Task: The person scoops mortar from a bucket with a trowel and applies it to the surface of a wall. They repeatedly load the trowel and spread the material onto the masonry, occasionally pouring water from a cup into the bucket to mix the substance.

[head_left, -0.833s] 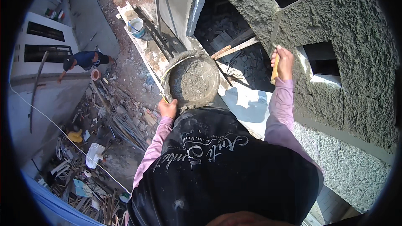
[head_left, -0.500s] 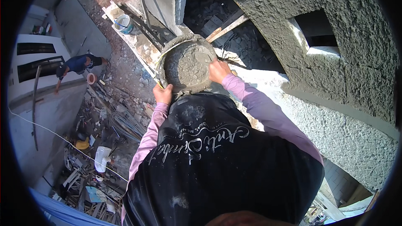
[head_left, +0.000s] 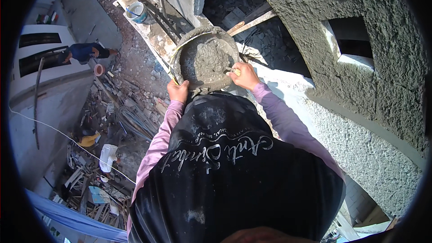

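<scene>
A round bucket, its rim crusted with grey cement, is in front of my body. Wet mortar is heaped inside it, mostly toward the middle and right. My left hand is closed on the near-left rim, close to the bucket's thin handle. At the near-right rim, my right hand grips a trowel by its pale yellowish handle. The trowel's blade is hidden in or behind the mortar, so its shape does not show.
A rough, freshly rendered wall with a square opening rises at right, above a white ledge. Planks at the far left carry a small paint pail. Far below, rubble covers the ground; a co-worker bends beside a low wall.
My right hand has drawn the trowel toward me and slightly right, and the mortar is now piled higher. My left hand stays at the rim. The view has shifted slightly; the co-worker's arm has moved.
</scene>
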`<action>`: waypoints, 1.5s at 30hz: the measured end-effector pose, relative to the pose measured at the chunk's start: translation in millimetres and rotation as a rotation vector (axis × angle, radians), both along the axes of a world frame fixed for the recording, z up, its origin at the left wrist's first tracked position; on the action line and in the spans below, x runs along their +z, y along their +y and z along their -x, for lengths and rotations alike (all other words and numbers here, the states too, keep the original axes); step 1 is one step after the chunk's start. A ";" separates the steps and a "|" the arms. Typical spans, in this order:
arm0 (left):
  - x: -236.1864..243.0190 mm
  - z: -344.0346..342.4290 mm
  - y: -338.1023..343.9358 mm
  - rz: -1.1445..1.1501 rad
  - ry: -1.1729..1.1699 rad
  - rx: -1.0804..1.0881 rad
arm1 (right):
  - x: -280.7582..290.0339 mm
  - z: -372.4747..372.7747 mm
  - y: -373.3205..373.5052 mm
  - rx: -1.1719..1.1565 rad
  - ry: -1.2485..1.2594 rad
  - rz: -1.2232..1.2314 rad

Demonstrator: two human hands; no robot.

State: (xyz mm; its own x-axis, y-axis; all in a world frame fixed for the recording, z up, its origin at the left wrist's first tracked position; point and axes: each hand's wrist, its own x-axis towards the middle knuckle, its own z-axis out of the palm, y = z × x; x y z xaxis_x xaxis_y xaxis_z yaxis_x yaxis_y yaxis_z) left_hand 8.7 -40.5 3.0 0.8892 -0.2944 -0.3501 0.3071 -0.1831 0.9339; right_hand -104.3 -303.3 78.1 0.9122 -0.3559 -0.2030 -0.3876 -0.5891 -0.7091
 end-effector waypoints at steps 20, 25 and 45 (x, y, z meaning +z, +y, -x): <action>1.5 24.8 22.2 -0.070 -0.027 0.061 | 205.1 69.3 -140.1 -0.604 0.102 0.067; 9.2 6.3 3.5 -0.035 -0.080 0.027 | 120.5 23.7 -62.4 -0.068 0.286 0.404; 15.1 1.8 -0.6 0.008 -0.002 0.017 | 90.1 -8.2 -14.9 0.103 -0.049 0.179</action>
State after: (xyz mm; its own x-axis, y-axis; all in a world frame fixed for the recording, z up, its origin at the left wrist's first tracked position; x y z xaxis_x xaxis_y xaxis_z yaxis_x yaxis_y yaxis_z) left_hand 6.8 -41.0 18.0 0.8949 -0.2822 -0.3458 0.3080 -0.1704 0.9360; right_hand -96.1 -318.2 168.2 0.9530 -0.2862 -0.0994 -0.2861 -0.7421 -0.6062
